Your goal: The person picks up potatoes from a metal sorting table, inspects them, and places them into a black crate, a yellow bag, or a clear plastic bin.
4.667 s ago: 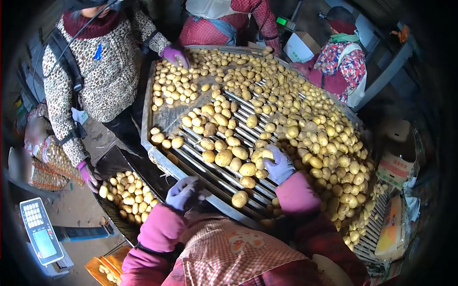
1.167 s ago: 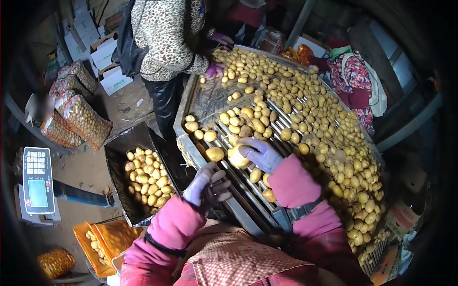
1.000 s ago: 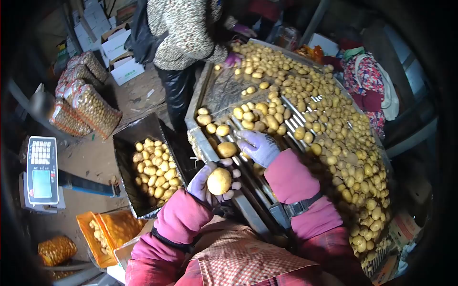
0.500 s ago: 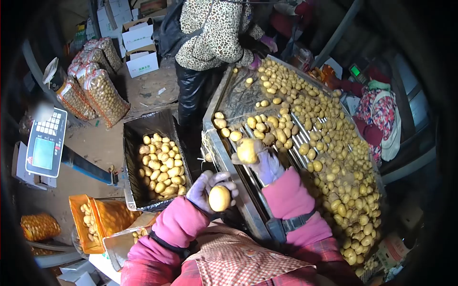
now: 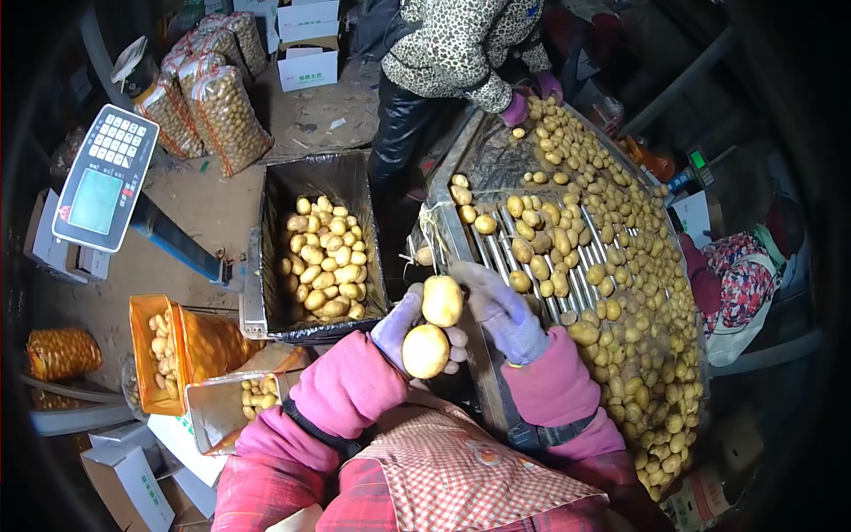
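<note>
My left hand, in a pale purple glove, is closed around two potatoes in front of my apron. The lower potato rests against its fingers, and the upper potato sits just above that one. My right hand, gloved alike and somewhat blurred, is beside the upper potato with its fingers stretched out. Right of both hands is the metal sorting table, its rollers partly covered by loose potatoes. A black-lined crate holding a heap of potatoes stands to the left.
A scale display rises on a post at left. Orange mesh bags and a small bin stand below it. Full potato sacks and white cartons are at the back. Two people are around the table.
My right hand has brought its potato left to my left hand and loosened its fingers. The view has shifted, and the co-worker at the back has both hands at the potatoes.
</note>
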